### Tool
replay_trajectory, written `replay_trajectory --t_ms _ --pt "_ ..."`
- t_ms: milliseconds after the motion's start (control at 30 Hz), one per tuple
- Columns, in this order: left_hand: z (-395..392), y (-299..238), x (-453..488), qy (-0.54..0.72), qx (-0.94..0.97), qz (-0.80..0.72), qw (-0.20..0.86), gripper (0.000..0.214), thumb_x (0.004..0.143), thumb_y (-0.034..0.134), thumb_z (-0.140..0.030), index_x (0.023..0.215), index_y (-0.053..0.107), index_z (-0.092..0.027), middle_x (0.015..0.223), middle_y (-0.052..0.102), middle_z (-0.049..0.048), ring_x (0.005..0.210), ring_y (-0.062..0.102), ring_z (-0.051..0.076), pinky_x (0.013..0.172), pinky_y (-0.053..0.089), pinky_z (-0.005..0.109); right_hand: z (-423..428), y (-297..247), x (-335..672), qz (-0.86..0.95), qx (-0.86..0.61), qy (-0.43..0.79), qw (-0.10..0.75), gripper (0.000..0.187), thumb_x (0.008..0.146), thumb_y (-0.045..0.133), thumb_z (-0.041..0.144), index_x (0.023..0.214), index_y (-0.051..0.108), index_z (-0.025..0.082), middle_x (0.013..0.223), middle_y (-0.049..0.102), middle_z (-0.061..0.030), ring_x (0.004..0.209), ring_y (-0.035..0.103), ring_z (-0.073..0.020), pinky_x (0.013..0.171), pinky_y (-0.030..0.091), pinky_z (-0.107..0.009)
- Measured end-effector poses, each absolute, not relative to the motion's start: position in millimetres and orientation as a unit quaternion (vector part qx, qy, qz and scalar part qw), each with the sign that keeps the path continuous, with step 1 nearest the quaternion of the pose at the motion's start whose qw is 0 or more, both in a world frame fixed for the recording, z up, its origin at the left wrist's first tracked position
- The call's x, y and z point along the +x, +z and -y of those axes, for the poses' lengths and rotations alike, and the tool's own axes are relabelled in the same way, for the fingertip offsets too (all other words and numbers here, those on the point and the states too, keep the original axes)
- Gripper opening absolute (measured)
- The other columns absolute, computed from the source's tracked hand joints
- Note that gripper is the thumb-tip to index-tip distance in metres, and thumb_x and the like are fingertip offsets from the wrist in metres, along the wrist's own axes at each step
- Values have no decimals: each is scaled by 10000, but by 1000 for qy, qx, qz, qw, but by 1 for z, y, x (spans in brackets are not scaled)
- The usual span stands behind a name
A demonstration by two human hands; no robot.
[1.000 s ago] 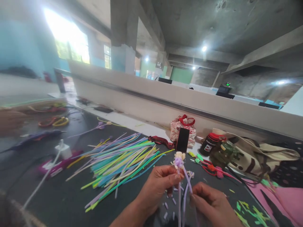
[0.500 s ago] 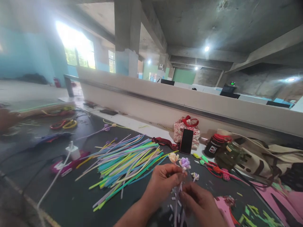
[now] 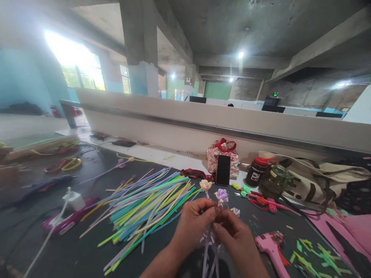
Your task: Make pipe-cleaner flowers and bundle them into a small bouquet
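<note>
My left hand (image 3: pixel 193 227) and my right hand (image 3: pixel 236 239) meet low in the middle, both pinched on a small bunch of pastel stems. The stems carry little flower heads: a cream flower (image 3: pixel 205 185), a purple flower (image 3: pixel 222 194) and a smaller pale flower (image 3: pixel 235 211) stick up above my fingers. The stem ends (image 3: pixel 210 258) hang down between my wrists. Left of my hands lies a fanned pile of coloured strips (image 3: pixel 147 202) on the dark table (image 3: pixel 72 251).
A black phone (image 3: pixel 223 170) leans on a patterned pouch (image 3: pixel 215 155). A dark jar (image 3: pixel 255 173), a glass jar (image 3: pixel 275 181) and a cloth bag (image 3: pixel 319 181) stand right. A pink glue gun (image 3: pixel 272 249) lies near my right hand; another one (image 3: pixel 65 222) lies left.
My right hand has come up to meet the left at the flower heads. The cream and purple flowers have spread apart. The view swung a little; a pink glue gun now shows.
</note>
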State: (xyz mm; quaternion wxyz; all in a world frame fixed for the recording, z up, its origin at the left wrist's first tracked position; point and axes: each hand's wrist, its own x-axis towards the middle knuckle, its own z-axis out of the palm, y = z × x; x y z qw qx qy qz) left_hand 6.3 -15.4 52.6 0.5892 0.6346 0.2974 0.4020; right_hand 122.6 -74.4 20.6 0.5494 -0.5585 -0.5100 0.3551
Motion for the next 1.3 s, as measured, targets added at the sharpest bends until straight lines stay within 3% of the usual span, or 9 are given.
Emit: replay_trajectory --t_ms 233,367,500,767,1100,1200,1300 --pt "17 58 8 407 673 -321 527 247 748 534 -339 772 689 -149 592 572 -5 536 446 98 504 336 191 71 27 125 378 -530 338 680 228 667 650 354 798 587 178 629 558 15 484 443 -92 430 336 -193" --pt "17 60 5 399 735 -301 458 220 786 495 -292 760 678 -172 690 625 8 656 528 122 603 370 194 74 37 132 427 -506 359 658 390 605 701 291 962 581 190 640 532 21 515 437 -101 466 349 -205" --pt "17 64 0 373 787 -274 408 195 795 485 -235 735 662 -180 686 630 -2 649 546 108 612 368 179 79 48 147 511 -474 383 606 601 579 723 258 1133 494 216 676 483 28 582 435 -119 504 356 -216" --pt "24 67 2 351 823 -243 374 170 777 508 -185 699 659 -187 712 648 -1 679 565 103 639 374 172 93 81 155 607 -516 328 507 428 625 696 231 1028 556 263 916 509 -5 711 499 -139 589 406 -232" --pt "25 61 6 341 813 -234 411 190 785 494 -220 693 656 -185 691 646 13 661 573 123 633 393 192 90 81 154 631 -538 243 503 183 711 625 318 869 626 225 746 529 4 637 462 -134 548 357 -237" --pt "25 60 6 343 794 -251 435 173 761 527 -249 687 669 -182 653 634 13 633 559 127 601 395 192 93 85 152 607 -528 268 530 304 665 658 283 959 604 229 795 537 -1 633 471 -129 552 374 -237" --pt "25 65 3 381 720 -297 498 180 736 553 -293 705 681 -170 614 621 10 561 528 113 521 383 182 97 85 146 527 -520 287 608 477 620 683 257 1070 526 235 905 536 -10 606 477 -106 519 384 -219"
